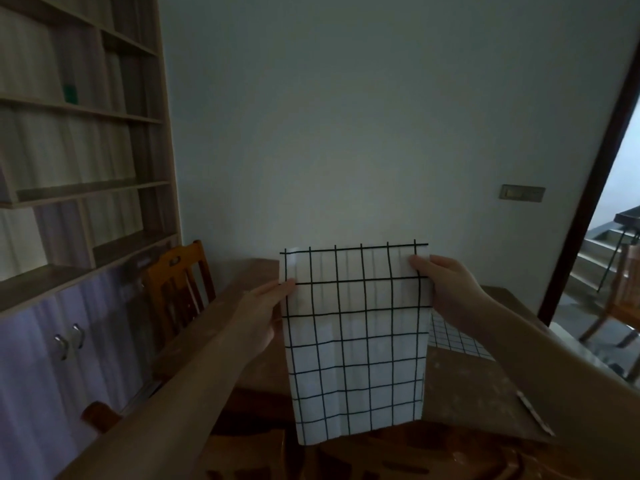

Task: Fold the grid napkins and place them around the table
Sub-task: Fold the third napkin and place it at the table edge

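A tall wooden bookshelf (79, 133) is filling the left side of the room, with pale cabinet doors below it, and a wooden table (467, 386) is stretching out in front of the person, its top worn and blotchy. A wooden chair (180, 289) is standing at the table's far left corner, pushed in beside the shelf. Above the table's middle a white grid napkin (356, 341) is hanging upright in the air, its lower edge dangling clear of the tabletop. A second grid napkin (457, 337) (only a part of it is showing) is lying flat near the table's right edge, behind the raised one. The left hand (266, 313) is pinching the hanging napkin's left edge near the top, thumb lying on the front of the cloth. The right hand (446, 292) is pinching the upper right corner, thumb in front and fingers tucked behind.
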Demonstrator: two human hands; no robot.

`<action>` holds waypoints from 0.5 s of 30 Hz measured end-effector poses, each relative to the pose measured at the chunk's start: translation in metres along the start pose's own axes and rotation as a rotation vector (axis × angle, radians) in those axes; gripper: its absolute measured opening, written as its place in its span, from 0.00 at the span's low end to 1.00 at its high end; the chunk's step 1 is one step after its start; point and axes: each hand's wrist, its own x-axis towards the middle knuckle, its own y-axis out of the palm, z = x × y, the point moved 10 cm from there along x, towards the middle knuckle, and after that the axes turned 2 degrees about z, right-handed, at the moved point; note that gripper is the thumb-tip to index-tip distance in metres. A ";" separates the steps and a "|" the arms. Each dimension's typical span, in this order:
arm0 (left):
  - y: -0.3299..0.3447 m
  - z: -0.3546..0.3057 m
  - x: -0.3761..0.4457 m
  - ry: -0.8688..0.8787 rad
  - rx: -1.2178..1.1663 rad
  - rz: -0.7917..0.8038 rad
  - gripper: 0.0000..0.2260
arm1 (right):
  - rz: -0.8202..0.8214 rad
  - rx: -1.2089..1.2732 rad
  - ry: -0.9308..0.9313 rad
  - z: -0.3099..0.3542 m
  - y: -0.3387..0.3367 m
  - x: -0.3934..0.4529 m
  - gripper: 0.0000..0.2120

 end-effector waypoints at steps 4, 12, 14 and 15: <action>0.000 -0.001 -0.004 0.001 -0.026 0.000 0.09 | 0.004 -0.010 -0.009 0.004 -0.001 -0.004 0.12; 0.014 -0.010 -0.009 0.070 0.076 -0.006 0.12 | -0.024 -0.025 0.004 0.001 -0.010 -0.014 0.09; 0.025 -0.017 -0.013 0.171 0.215 -0.002 0.10 | -0.088 -0.289 -0.069 0.007 -0.016 -0.016 0.07; 0.031 -0.022 -0.017 0.235 0.300 -0.026 0.07 | -0.126 -0.475 -0.116 0.012 -0.017 -0.018 0.13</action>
